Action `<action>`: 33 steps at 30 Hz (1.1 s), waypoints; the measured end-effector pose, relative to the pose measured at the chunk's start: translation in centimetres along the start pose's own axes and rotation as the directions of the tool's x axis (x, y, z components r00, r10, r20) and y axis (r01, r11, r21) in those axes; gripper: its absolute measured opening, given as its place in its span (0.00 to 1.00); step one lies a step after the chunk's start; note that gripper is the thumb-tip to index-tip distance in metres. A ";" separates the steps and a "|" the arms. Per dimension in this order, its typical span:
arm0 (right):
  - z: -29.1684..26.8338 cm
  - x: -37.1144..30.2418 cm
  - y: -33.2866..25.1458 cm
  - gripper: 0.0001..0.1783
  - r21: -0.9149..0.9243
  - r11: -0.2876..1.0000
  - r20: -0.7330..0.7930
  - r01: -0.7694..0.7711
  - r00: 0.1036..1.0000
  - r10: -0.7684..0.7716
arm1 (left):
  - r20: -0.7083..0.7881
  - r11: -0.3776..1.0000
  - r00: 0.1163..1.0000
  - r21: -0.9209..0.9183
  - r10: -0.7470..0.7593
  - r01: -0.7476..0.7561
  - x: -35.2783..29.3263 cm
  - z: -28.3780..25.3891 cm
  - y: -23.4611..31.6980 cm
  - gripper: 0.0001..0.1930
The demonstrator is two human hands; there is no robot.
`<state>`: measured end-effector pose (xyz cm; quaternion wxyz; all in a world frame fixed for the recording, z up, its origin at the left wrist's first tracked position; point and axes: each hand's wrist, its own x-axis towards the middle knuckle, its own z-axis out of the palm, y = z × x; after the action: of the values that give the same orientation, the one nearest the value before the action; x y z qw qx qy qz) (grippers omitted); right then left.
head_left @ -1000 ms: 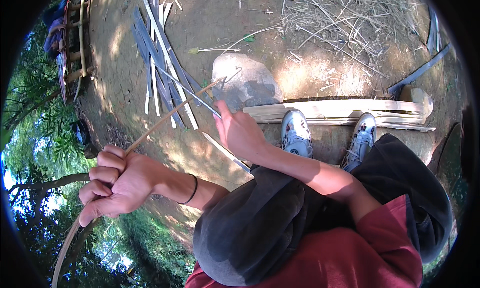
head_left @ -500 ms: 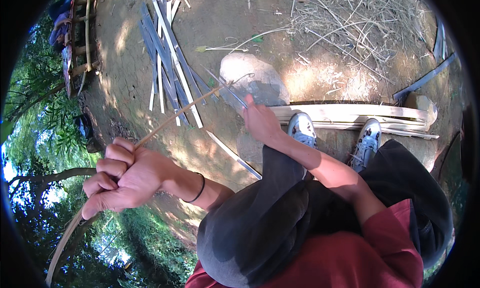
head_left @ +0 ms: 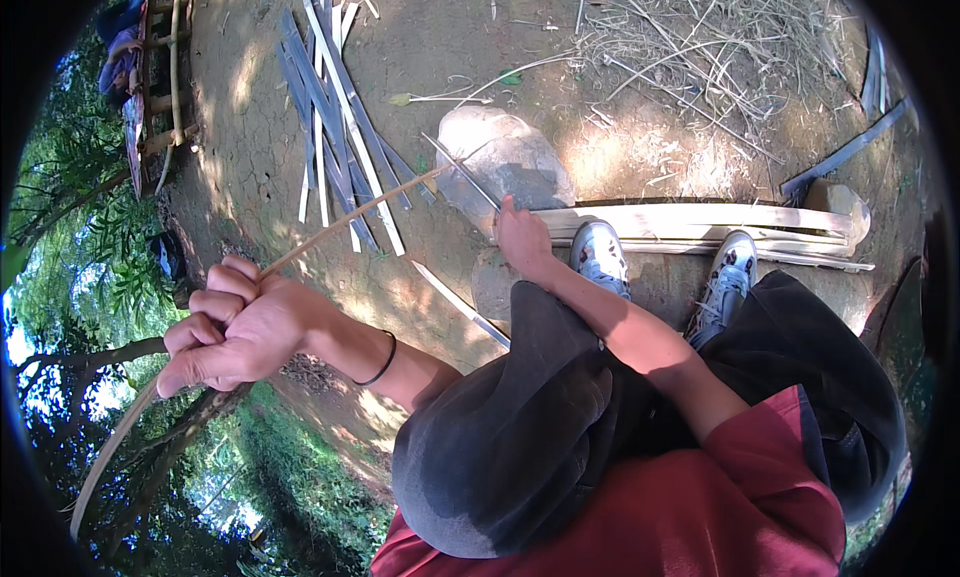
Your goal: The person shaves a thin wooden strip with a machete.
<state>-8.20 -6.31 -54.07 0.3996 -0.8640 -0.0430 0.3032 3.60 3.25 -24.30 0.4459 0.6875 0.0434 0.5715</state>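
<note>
My left hand [head_left: 245,327] is closed in a fist around a long, thin bamboo strip [head_left: 345,220]. One part of the strip runs up and right to the knife, while its tail bends down toward the lower left. In my right hand [head_left: 523,242] is a knife [head_left: 465,175] with a slender blade, gripped by a handle that my fingers mostly hide. The blade lies across the strip near its far end. Behind them on the ground sits a large pale stone [head_left: 505,142]. Exact contact between blade and strip is too small to make out.
Split bamboo slats [head_left: 335,107] lie on the dirt at upper left. Thin shavings [head_left: 715,47] are heaped at upper right. A bundle of pale strips [head_left: 690,222] rests beyond my shoes [head_left: 600,257]. Another person [head_left: 122,52] shows at the far upper left, near a wooden frame [head_left: 160,102].
My right hand and the knife have shifted slightly right and nearer to me. My left hand has moved a little left with the strip. The dark curl at the strip's far end no longer shows.
</note>
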 end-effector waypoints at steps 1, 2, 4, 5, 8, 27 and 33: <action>0.5 0.8 0.9 0.16 0.007 1.000 -0.032 -0.012 0.999 0.013 | 0.000 1.000 1.000 -0.020 0.004 -0.004 0.2 0.4 0.0 0.28; 0.3 0.7 0.4 0.16 0.016 1.000 -0.014 -0.011 1.000 0.011 | 0.005 1.000 1.000 0.025 -0.007 0.007 0.2 -0.2 0.1 0.29; -0.1 0.1 -0.6 0.16 0.035 0.999 0.021 -0.010 1.000 0.009 | 0.002 1.000 1.000 0.022 0.012 -0.012 0.4 -0.5 -0.2 0.29; 0.2 0.2 -0.1 0.16 0.023 0.999 0.017 -0.023 1.000 0.022 | 0.009 1.000 1.000 0.010 0.010 -0.010 0.3 -0.3 -0.2 0.29; 0.6 0.7 0.2 0.17 0.039 0.997 0.017 -0.066 0.998 0.066 | -0.009 0.999 0.999 -0.012 -0.039 0.039 0.1 0.0 0.0 0.28; -0.3 -0.9 -0.7 0.20 0.104 0.988 0.099 -0.110 0.990 0.100 | 0.030 0.999 1.000 -0.034 0.005 -0.004 0.2 -0.6 -0.1 0.28; 1.3 -1.0 0.9 0.23 0.083 0.981 0.054 -0.173 0.984 0.169 | 0.002 1.000 1.000 -0.002 0.011 -0.011 0.2 0.0 0.1 0.28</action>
<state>-9.88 -6.41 -54.90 0.4082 -0.8389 0.0355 0.3582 3.61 3.31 -24.08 0.4436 0.6879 0.0385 0.5732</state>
